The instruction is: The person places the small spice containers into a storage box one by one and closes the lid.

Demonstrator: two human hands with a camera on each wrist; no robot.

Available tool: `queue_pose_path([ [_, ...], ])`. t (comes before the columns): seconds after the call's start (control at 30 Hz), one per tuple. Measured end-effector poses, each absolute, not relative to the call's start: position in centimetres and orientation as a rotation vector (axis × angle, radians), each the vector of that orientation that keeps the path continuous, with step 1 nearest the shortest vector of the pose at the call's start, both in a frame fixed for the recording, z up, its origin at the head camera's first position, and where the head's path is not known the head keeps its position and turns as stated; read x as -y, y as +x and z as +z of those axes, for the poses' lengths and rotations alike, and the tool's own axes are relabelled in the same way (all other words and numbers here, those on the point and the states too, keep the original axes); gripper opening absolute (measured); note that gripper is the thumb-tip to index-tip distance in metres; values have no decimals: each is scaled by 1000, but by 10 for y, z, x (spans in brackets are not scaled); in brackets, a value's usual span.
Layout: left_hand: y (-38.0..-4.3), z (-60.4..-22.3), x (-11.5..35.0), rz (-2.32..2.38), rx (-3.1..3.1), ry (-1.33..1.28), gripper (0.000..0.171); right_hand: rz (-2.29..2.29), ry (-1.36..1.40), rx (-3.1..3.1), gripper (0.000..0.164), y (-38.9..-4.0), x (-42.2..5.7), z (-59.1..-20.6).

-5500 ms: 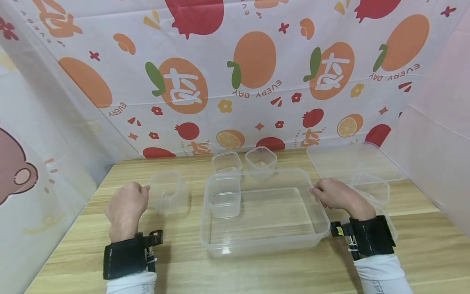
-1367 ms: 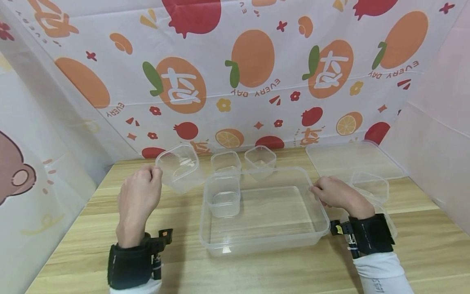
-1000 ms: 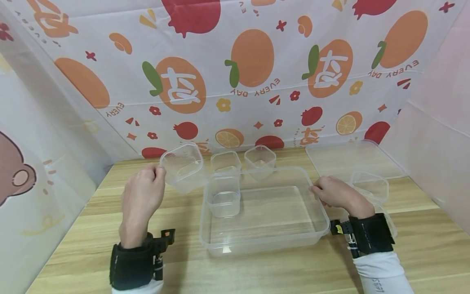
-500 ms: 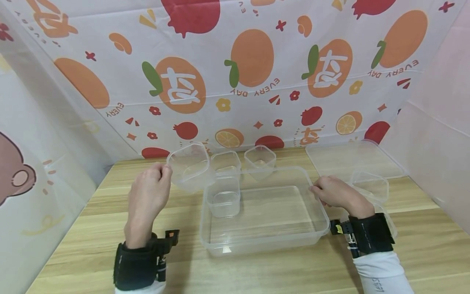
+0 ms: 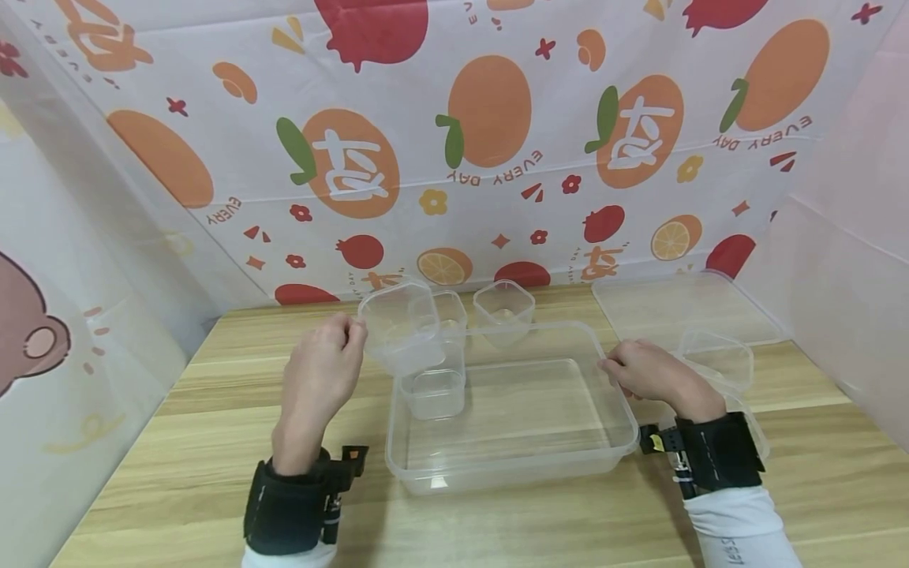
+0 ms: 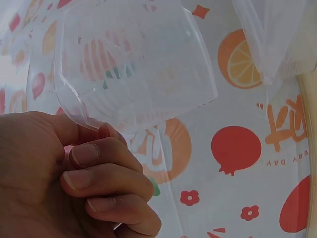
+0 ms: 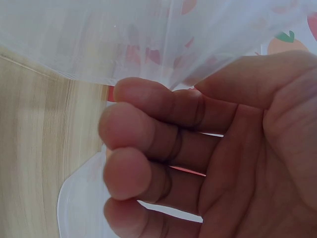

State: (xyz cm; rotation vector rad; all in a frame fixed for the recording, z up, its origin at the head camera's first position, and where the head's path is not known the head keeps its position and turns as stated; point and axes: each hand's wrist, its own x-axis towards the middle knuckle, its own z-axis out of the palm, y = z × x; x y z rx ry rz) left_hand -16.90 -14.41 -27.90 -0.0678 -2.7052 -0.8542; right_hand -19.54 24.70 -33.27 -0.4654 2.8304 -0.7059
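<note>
My left hand (image 5: 323, 375) pinches the rim of a small clear plastic container (image 5: 398, 331), which hangs tilted over the left back corner of a large clear plastic box (image 5: 518, 469). In the left wrist view, thumb and forefinger grip the edge of the small container (image 6: 143, 64), the other fingers curled below. My right hand (image 5: 649, 377) holds the large box by its right rim; in the right wrist view its thumb and forefinger pinch the wall of the box (image 7: 99, 44). Another small container (image 5: 435, 394) stands inside the box at its left.
Two small clear containers, one of them at the right (image 5: 504, 308), stand behind the box by the printed cloth (image 5: 490, 197). A large clear lid (image 5: 682, 308) lies at the back right. Further small clear pieces (image 5: 719, 359) lie beside the right wrist on the wooden table (image 5: 177, 473).
My left hand has lifted the small container from the table at the left and carried it rightward to the box's left back corner. The right hand keeps its grip on the rim.
</note>
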Motion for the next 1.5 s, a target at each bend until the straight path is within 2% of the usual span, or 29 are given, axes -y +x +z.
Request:
queue_pose_path([
  [1.17,-171,-279,122,-885,2763,-143,33,-723,-478,-2858,42,-196,-246,-333],
  [1.5,-173,-278,105,-854,2786,-207,39,-722,-477,-2862,43,-196,-246,-336],
])
